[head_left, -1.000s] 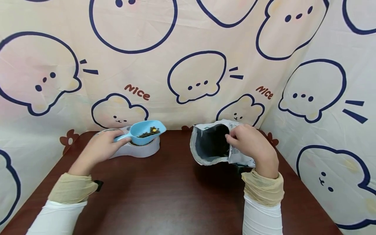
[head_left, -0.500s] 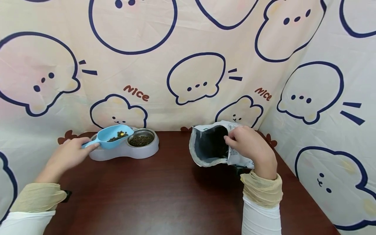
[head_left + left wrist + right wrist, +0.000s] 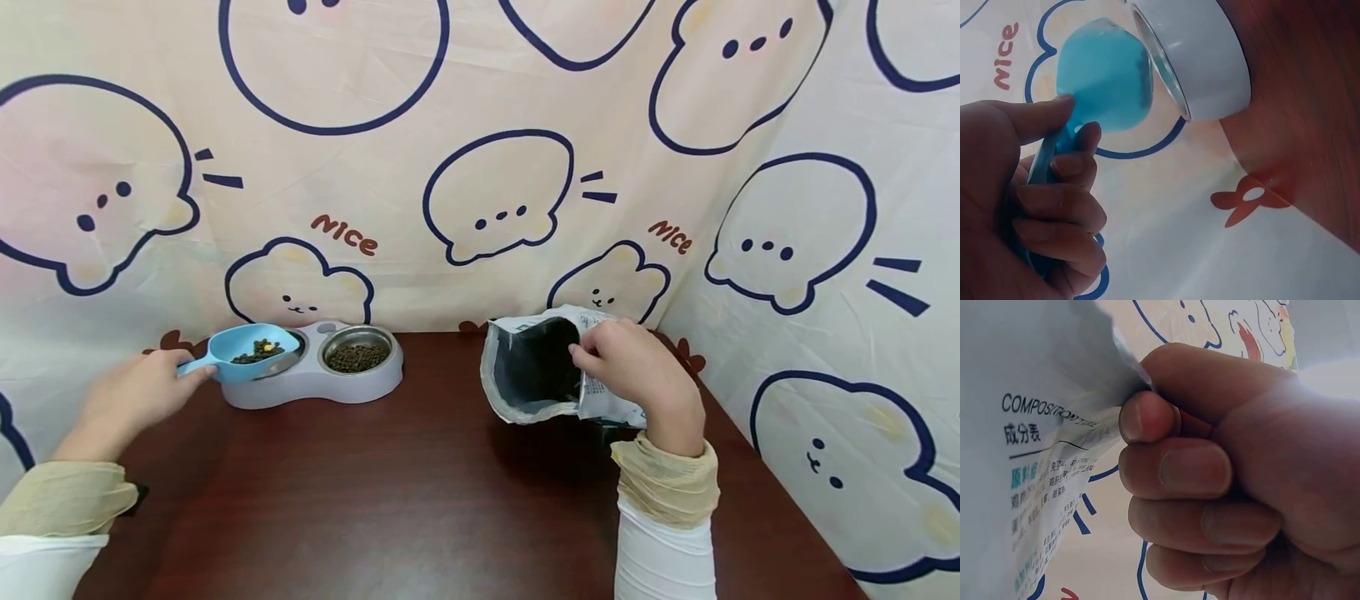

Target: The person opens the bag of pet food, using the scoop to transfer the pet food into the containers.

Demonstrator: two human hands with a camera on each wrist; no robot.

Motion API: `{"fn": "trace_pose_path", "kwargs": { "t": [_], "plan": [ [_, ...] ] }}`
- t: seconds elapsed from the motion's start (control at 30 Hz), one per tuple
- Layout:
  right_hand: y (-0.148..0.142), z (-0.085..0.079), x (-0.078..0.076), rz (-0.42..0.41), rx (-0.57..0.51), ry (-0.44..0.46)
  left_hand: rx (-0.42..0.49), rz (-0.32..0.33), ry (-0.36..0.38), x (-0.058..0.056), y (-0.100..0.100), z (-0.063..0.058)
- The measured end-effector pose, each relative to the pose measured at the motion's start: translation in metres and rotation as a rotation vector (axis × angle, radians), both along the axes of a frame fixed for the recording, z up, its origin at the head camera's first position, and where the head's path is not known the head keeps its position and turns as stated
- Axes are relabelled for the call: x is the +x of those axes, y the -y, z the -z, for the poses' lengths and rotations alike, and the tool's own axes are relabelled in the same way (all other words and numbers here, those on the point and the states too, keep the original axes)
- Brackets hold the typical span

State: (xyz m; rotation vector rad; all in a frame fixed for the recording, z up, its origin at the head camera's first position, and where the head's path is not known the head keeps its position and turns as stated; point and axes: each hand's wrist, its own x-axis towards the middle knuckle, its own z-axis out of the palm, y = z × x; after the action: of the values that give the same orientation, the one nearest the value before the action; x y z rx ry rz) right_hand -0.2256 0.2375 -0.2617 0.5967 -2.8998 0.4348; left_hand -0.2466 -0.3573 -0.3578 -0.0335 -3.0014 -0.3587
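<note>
My left hand (image 3: 138, 392) grips the handle of a light-blue scoop (image 3: 1104, 75), fingers curled round it. Brown kibble with a yellow bit (image 3: 258, 352) lies in the scoop, which is over the left bowl of a pale double pet bowl (image 3: 322, 385) and hides part of it. Brown kibble (image 3: 357, 358) covers the bottom of the right metal bowl. On the right, my right hand (image 3: 637, 362) pinches the edge of a white food bag (image 3: 1041, 487) between thumb and fingers. The bag's wide mouth faces me, its dark inside (image 3: 536, 362) mostly in shadow.
The dark red-brown table (image 3: 420, 500) spreads before me. A cloth backdrop (image 3: 375, 175) with cartoon drawings rises close behind the bowls and bag, and along both sides.
My left hand has carried the loaded scoop leftward, from over the right bowl to over the left one, uncovering the right bowl. My right hand and the bag stay nearly still.
</note>
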Motion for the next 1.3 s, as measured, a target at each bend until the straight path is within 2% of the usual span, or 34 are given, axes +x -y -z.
{"fn": "trace_pose_path", "kwargs": {
  "t": [0.3,0.57,0.83,1.3],
  "plan": [
    [0.001,0.0,0.0,-0.004,0.008,-0.01,-0.076,-0.029,0.046,-0.007,0.004,-0.005],
    [0.002,0.0,0.0,0.005,0.018,-0.011,-0.186,-0.011,0.019,-0.01,-0.004,-0.014],
    [0.002,0.002,-0.001,0.0,0.022,-0.022,-0.241,0.017,-0.013,-0.016,-0.012,-0.019],
    [0.001,0.001,-0.001,0.007,0.03,-0.022,-0.317,0.041,0.002,-0.029,-0.02,-0.024]
  ]
}}
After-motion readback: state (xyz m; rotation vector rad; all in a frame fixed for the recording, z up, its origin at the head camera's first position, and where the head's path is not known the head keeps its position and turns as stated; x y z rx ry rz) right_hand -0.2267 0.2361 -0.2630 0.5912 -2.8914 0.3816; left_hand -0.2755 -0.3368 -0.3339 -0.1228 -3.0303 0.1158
